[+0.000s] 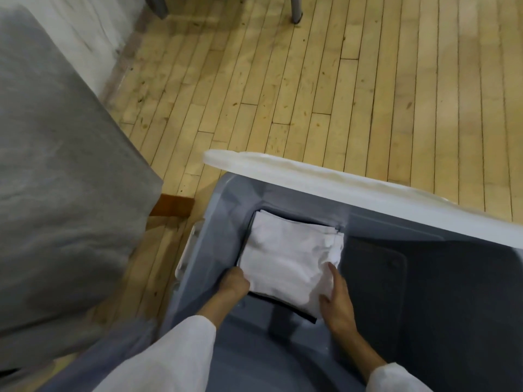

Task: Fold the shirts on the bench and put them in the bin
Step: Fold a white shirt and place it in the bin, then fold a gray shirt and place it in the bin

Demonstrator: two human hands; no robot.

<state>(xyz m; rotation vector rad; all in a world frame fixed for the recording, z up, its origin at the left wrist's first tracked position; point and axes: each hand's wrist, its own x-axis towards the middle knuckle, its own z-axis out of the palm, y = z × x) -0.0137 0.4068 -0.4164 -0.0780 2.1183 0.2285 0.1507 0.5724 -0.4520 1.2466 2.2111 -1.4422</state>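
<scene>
Head view, looking down into an open grey plastic bin (223, 205) that stands on a pale wooden plank floor (311, 89). A folded white shirt (291, 258) lies in the left part of the bin, on top of a dark garment (285, 303) of which only a thin edge shows along the near and left sides. The left hand (235, 282) is at the shirt's near left corner, its fingers curled down over the edge and gripping the cloth; the fingertips are hidden. The right hand (336, 302) is at the near right corner, loose rather than clenched: its fingers lie fairly straight along the shirt's right edge and its thumb rests on the cloth. Both forearms reach in from the bottom of the frame in white sleeves (169, 360). The right part of the bin floor is bare and dark. A white lid (368, 190) lies tilted across the far rim of the bin, and a white latch (187, 251) sits on the bin's left outer wall. To the left, just beside the bin, stands the desk (56, 171), draped in grey fabric and blurred; a brown wooden foot (172, 205) shows beneath its corner. A grey chair leg (296, 12) stands on the floor at the top edge, well apart from the bin
</scene>
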